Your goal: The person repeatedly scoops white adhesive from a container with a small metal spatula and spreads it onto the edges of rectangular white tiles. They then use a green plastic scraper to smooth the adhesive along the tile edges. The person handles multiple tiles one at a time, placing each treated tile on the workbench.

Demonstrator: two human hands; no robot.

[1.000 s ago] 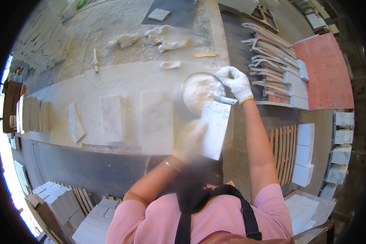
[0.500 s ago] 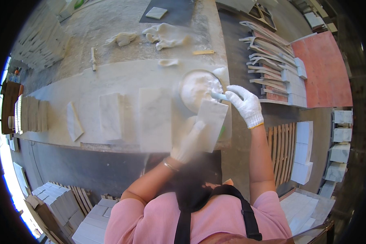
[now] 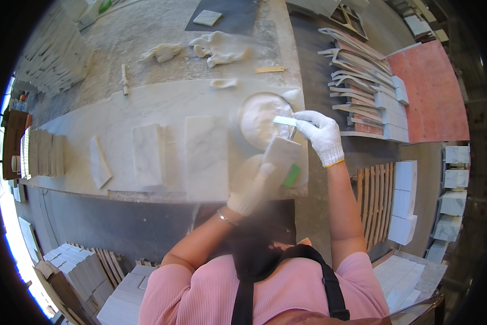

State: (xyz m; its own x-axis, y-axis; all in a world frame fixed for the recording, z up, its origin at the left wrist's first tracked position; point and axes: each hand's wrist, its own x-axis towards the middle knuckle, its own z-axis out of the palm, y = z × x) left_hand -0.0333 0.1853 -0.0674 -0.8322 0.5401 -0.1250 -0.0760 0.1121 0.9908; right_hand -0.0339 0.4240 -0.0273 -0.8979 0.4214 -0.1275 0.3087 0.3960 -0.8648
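My gloved left hand (image 3: 250, 187), partly blurred, is closed on a white marble tile (image 3: 281, 153), its thumb on the upper face. The tile is held tilted by the near side of a round bowl (image 3: 240, 120). White paste (image 3: 257, 123) fills the bowl. In my gloved right hand (image 3: 322, 136), a pale flat spatula (image 3: 284, 121) is pinched between thumb and fingers. The spatula's far end lies over the paste. Beside the tile, a green piece (image 3: 291, 176) rests on the work slab; my left palm is hidden.
Marble pieces (image 3: 206, 157) lie left of my left hand on the pale slab (image 3: 119, 114). Crumpled white cloths (image 3: 222, 47) and a yellowish strip (image 3: 269, 69) lie farther back. Thin stone strips (image 3: 357, 76) and a wooden pallet (image 3: 374, 203) are to the right.
My right hand has moved slightly left, bringing the spatula farther over the bowl. The tile in my left hand has tilted, so more of the green piece shows.
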